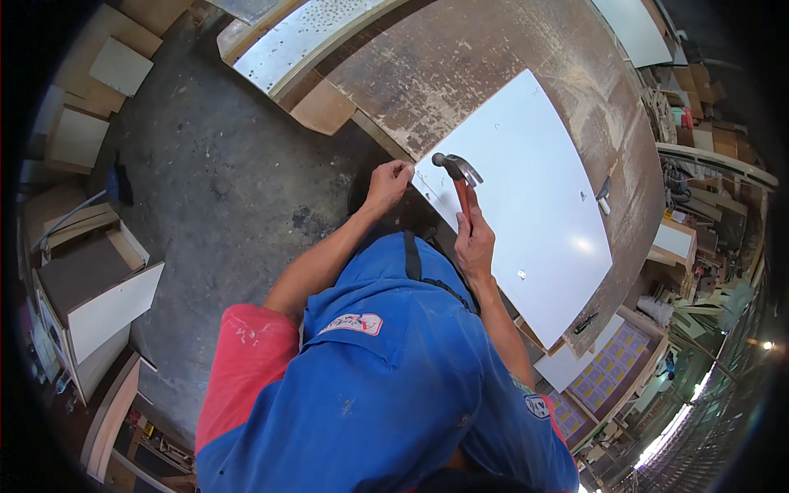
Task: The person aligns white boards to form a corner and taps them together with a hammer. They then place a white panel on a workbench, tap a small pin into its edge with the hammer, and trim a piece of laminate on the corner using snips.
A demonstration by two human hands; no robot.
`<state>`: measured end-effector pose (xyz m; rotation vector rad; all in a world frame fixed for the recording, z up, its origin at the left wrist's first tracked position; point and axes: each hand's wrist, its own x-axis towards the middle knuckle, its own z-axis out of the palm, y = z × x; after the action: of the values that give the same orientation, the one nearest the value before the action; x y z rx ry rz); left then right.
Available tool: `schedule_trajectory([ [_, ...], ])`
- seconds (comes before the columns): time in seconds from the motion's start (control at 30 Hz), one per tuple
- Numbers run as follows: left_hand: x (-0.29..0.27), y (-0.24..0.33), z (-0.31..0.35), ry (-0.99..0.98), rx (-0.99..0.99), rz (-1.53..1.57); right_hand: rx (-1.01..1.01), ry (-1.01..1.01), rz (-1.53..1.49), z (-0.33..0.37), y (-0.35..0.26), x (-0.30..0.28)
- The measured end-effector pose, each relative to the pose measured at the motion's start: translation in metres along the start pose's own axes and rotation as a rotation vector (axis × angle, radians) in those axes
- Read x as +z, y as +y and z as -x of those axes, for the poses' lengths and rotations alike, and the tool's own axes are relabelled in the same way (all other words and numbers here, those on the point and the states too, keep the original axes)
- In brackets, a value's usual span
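Observation:
A white panel (526, 197) lies on the worn brown worktable, with small metal fittings on its face. My left hand (388, 186) is at the panel's left corner, its fingers closed on the edge there; the fingertips are partly hidden. My right hand (475, 246) is closed round the reddish handle of a claw hammer (459, 171). The hammer's dark head is above the panel, close to the edge nearest my left hand. Whether the head touches the panel, I cannot tell.
The scuffed worktable (411, 82) extends beyond the panel. A white-handled tool (604, 197) and a dark slim tool (586, 322) lie on its right side. A speckled white board (308, 37) lies at the far left. An open cabinet box (99, 271) stands on the grey floor (222, 164).

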<state>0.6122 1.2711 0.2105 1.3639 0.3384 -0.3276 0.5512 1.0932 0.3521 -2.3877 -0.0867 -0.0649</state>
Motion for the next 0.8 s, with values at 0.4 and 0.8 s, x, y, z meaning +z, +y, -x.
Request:
schedule_trajectory([
  [0.4, -0.006, 0.007, 0.001, -0.216, -0.253, 0.279, 0.077, 0.02, 0.002, 0.014, 0.012, -0.001],
  [0.8, -0.003, 0.001, -0.004, -0.165, -0.108, 0.092, 0.291, -0.322, 0.329, 0.0, -0.001, -0.002],
])
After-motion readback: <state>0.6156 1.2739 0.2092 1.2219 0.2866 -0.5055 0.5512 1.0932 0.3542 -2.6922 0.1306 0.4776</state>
